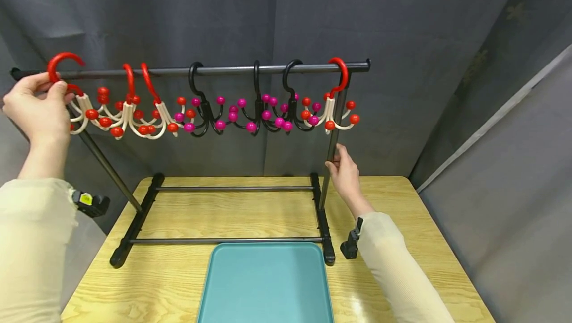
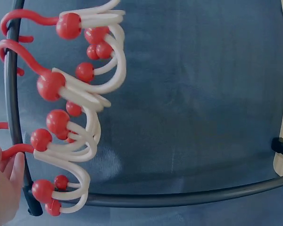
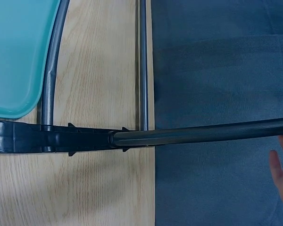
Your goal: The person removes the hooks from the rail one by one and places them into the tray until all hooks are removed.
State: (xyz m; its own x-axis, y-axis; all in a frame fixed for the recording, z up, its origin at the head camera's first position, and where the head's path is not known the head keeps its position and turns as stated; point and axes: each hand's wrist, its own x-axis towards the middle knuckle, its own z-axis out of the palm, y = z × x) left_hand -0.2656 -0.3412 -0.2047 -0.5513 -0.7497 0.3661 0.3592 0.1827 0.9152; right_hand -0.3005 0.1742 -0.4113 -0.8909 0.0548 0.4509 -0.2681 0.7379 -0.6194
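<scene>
At the far left of a dark metal rack's top rail (image 1: pixel 170 72), my left hand (image 1: pixel 41 114) pinches the red hook (image 1: pixel 66 56) of a white multi-arm hanger with red ball tips. Its curve rises above the rail; whether it bears on the rail I cannot tell. In the left wrist view, that hanger's white arms (image 2: pixel 68 165) hang beside the rail's end. My right hand (image 1: pixel 346 176) holds the rack's right post (image 1: pixel 338 119) below the rail, thumb and fingers against it. Only a few of its fingers (image 3: pixel 276 165) show in the right wrist view.
Along the rail hang more red-and-white hangers (image 1: pixel 127 114) and black hangers (image 1: pixel 257 109) with pink balls. A second red-and-white one (image 1: pixel 330 109) hangs at the right end. The rack's base (image 1: pixel 228 240) stands on a wooden table (image 1: pixel 402 243), with a teal tray (image 1: pixel 268 283) in front. Grey curtains hang behind.
</scene>
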